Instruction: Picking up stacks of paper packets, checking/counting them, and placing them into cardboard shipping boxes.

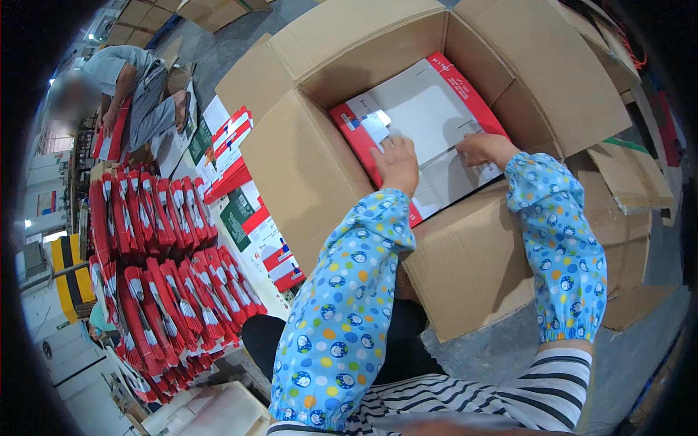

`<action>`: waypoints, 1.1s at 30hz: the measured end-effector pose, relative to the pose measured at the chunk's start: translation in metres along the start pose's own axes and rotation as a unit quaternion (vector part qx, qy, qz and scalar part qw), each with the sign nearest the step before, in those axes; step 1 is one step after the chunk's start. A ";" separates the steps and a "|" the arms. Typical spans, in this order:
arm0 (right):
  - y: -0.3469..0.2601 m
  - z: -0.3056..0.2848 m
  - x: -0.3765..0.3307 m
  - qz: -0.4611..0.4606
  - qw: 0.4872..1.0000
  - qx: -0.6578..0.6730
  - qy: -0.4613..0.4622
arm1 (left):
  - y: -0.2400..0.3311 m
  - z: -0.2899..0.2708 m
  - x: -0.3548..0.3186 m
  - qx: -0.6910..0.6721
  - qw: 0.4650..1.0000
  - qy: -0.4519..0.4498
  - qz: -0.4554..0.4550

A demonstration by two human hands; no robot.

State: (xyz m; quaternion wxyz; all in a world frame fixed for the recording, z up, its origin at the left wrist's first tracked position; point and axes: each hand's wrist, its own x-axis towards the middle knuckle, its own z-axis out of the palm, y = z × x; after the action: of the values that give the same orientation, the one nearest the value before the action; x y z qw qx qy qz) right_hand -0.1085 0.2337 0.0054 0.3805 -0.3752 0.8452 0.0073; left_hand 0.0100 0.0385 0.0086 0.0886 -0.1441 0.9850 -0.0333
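The person's sporting blue sleeve covers [338,309], dotted yellow, orange and green, plus a black-and-white striped shirt [465,401], black trousers [407,349]!

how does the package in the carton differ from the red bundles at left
The package lies flat inside the carton; the red bundles are packed in rows outside it. The package shows a broad, mostly white face; the bundles show narrow, mostly red edges. Both combine red and white.

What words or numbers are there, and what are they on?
I won't copy words, but print shows here:
Red-and-white flat cardboard in the brown cardboard box: white print along a red edge.
Red, green and white cardboard sheets at left: too small to read.
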 end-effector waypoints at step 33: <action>-0.401 0.124 -0.053 -0.171 0.835 0.509 0.119 | -0.477 0.057 -0.378 -0.415 0.842 -0.059 -0.339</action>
State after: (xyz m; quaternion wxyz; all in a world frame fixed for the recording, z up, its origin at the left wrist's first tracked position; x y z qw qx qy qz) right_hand 0.2503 0.0155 0.0611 0.4097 -0.2652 0.6907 -0.5336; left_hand 0.5095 -0.3098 0.0588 0.0613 -0.4942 0.7894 0.3590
